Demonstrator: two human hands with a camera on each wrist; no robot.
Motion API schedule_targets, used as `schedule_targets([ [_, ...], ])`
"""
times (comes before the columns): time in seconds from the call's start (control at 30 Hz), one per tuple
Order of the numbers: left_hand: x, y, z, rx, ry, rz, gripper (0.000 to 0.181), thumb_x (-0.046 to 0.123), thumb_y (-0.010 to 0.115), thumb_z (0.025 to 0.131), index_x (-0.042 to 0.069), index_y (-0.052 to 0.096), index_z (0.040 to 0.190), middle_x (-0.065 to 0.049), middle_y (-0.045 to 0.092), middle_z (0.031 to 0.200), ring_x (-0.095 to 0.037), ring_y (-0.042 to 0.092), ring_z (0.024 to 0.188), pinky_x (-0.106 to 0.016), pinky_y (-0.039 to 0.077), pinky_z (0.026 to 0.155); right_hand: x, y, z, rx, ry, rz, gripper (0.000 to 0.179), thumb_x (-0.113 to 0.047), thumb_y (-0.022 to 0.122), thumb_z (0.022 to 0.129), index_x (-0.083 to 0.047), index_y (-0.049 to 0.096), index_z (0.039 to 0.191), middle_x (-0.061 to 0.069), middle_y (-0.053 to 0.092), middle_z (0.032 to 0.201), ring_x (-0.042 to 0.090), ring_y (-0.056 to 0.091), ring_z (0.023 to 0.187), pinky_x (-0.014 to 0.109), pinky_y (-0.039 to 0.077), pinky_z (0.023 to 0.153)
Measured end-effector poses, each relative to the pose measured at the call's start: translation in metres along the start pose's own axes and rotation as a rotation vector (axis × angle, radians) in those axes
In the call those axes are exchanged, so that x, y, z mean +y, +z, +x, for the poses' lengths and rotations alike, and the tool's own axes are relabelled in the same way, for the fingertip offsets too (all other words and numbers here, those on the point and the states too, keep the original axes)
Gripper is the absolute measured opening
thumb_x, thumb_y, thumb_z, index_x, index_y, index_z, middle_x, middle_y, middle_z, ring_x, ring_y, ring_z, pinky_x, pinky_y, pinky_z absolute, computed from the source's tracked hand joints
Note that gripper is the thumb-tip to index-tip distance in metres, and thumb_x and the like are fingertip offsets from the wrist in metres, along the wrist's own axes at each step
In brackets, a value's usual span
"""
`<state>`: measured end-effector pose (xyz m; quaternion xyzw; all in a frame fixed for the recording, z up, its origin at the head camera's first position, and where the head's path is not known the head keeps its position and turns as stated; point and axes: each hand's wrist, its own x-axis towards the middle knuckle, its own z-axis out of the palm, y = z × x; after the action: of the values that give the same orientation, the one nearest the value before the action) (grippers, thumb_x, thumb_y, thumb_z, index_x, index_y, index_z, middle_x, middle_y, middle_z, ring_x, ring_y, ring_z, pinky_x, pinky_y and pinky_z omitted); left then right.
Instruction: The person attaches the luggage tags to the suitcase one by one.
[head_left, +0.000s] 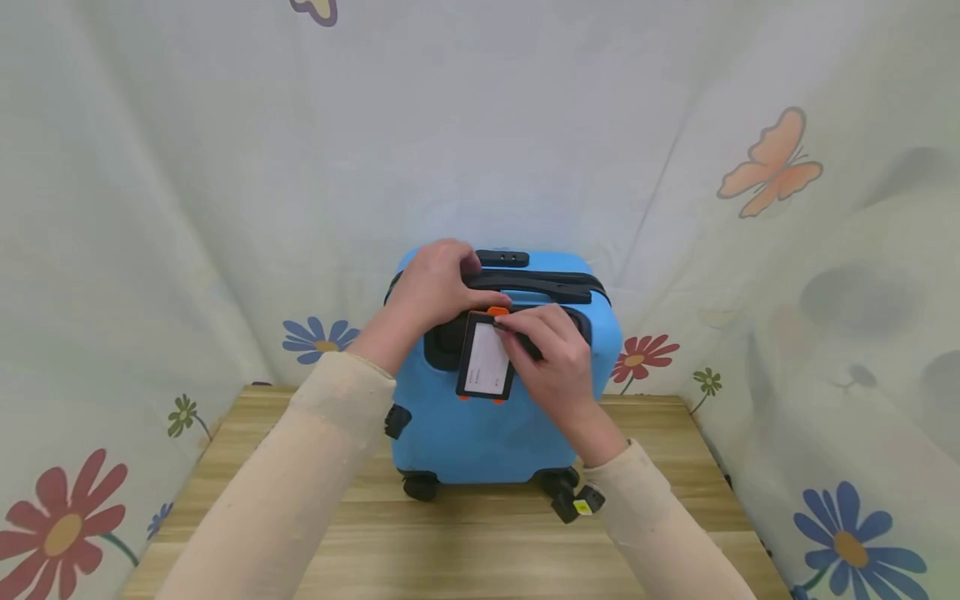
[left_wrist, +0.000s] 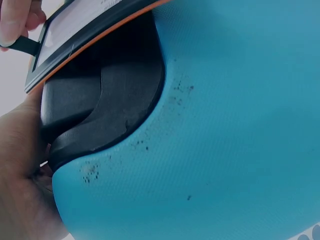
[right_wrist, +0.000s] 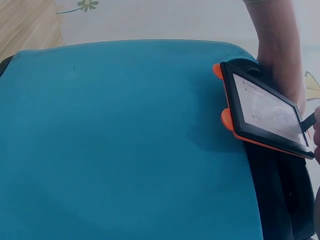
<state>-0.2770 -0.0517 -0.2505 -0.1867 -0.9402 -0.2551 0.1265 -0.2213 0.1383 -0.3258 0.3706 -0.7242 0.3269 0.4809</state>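
Observation:
A blue suitcase [head_left: 487, 450] stands upright in front of me, black trim along its top. Against its black handle recess [head_left: 444, 346] leans a luggage tag [head_left: 486, 360] with a black frame, an orange back and a white printed card. My right hand [head_left: 555, 358] pinches a small black tab [right_wrist: 309, 122] at the tag's upper end. The left hand [head_left: 435, 283] reaches over the suitcase top, fingers curled by the black handle [head_left: 555, 287] and thumb at the tag's orange top piece [head_left: 498, 311]. In the left wrist view, the tag [left_wrist: 75, 30] partly covers that thumb.
The suitcase stands on a wood-grain surface [head_left: 450, 550], its black wheels [head_left: 421, 486] toward me. Pale fabric [head_left: 480, 117] printed with flowers and butterflies hangs behind and on both sides. Small black objects [head_left: 576, 503] appear beside the right cuff, one with a yellow mark.

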Motion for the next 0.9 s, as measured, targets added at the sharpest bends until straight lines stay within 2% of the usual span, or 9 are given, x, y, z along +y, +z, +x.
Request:
schedule_targets([
  [0.13, -0.0041, -0.0013, -0.0015, -0.013, -0.002, 0.013, 0.056, 0.057, 0.087, 0.085, 0.008, 0.074, 0.11, -0.007, 0.068, 0.109, -0.024, 0.062, 0.097, -0.041, 0.057, 0.084, -0.0016, 0.0021, -0.0018, -0.014, -0.006, -0.008, 0.019, 0.001, 0.083, 0.088, 0.0, 0.079, 0.107, 0.014, 0.075, 0.1, 0.029, 0.068, 0.093, 0.044, 0.061, 0.079],
  [0.5, -0.0064, -0.0003, 0.0012, -0.023, 0.036, 0.038, 0.053, 0.056, 0.085, 0.087, 0.009, 0.077, 0.109, -0.006, 0.069, 0.106, -0.024, 0.062, 0.096, -0.039, 0.056, 0.083, -0.0005, 0.003, -0.001, 0.003, -0.023, -0.007, 0.018, 0.0, 0.083, 0.09, 0.0, 0.079, 0.107, 0.014, 0.075, 0.1, 0.03, 0.067, 0.092, 0.043, 0.059, 0.081],
  [0.9, -0.0057, 0.0019, 0.0018, -0.02, 0.021, 0.037, 0.055, 0.055, 0.082, 0.091, 0.008, 0.079, 0.117, -0.008, 0.069, 0.114, -0.025, 0.062, 0.104, -0.04, 0.057, 0.088, 0.0053, 0.0025, 0.001, -0.01, -0.066, -0.017, 0.014, -0.003, 0.079, 0.094, 0.001, 0.079, 0.107, 0.016, 0.076, 0.102, 0.032, 0.066, 0.091, 0.046, 0.057, 0.079],
])
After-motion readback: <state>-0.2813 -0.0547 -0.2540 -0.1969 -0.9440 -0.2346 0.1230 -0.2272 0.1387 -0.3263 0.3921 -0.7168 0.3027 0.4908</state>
